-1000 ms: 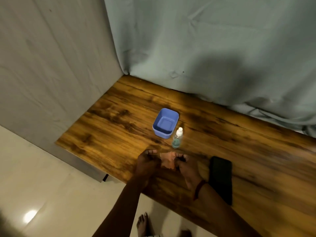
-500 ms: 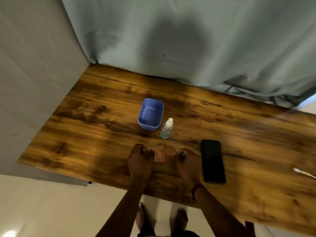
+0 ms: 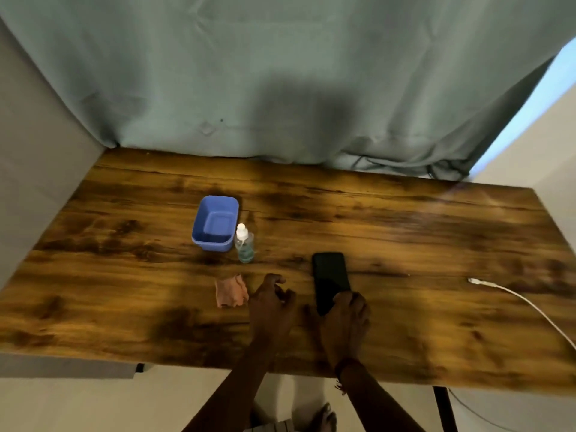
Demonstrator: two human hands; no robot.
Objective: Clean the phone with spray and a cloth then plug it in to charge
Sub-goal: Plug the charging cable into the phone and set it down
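Black and face up, the phone (image 3: 328, 275) lies flat on the wooden bench (image 3: 405, 232), its long side pointing away from the person. The right hand (image 3: 346, 319) covers the phone's near end, fingers curled over that edge and holding it; the far part of the screen shows bare. A red band (image 3: 347, 364) circles the wrist behind that hand.

Left of the phone, the left hand (image 3: 272, 304) sits low over the bench with its fingers loosely spread and slightly bent, holding nothing. Whether it touches the wood cannot be told.

Further left of the phone, just beside that left hand, a small crumpled peach-pink cloth (image 3: 231, 290) lies on the bench, free of both hands.

Left of the phone and a little further from the person, a small clear spray bottle (image 3: 244, 247) stands upright, with a white cap and bluish liquid in its lower part. A blue plastic tub (image 3: 215, 222) sits just beyond it, close against the bottle's left side; whether they touch is unclear.

Well to the right of the phone, a white charging cable (image 3: 514, 299) lies on the bench, its plug end pointing towards the phone and the cord running off the near right edge.

Beyond the phone, a grey-green curtain (image 3: 280, 73) hangs down to the bench's far edge.
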